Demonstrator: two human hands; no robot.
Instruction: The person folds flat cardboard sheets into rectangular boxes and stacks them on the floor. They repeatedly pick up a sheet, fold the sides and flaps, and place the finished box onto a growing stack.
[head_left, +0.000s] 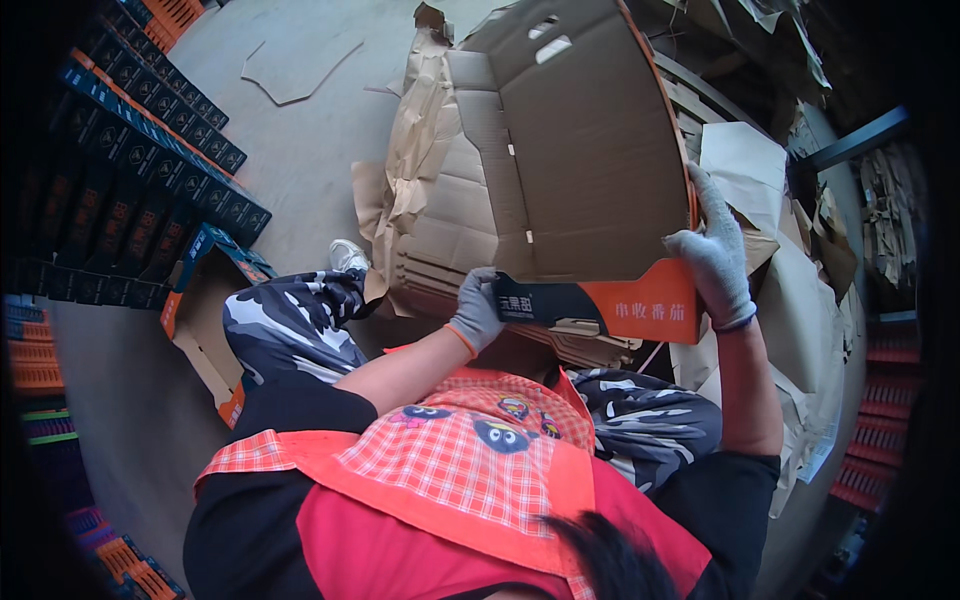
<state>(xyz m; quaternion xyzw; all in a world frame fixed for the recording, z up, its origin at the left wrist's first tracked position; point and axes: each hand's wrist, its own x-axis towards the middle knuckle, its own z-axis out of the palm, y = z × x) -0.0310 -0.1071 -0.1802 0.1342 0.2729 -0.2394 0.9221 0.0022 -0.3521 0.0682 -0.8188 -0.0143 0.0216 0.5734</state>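
A partly folded cardboard box [590, 160] is tilted up in front of me, its plain brown inside toward me and its near side dark blue and orange. My left hand [477, 308], in a grey glove, is closed on the near left corner of that box. At the near right corner, my right hand [716, 250], gloved as well, grips the orange end, fingers up along the side wall. Under and beside the box lie brown cardboard blanks [455, 225] with crumpled brown paper [415, 130] along their left edge.
Stacked dark blue boxes [140, 150] stand at the left. A formed box [205, 340] sits beside my left leg. Torn paper and cardboard scraps [750, 170] heap up at the right, near a blue bar [855, 138]. Red crates [885, 410] are at the far right; a strap [300, 98] lies on the floor.
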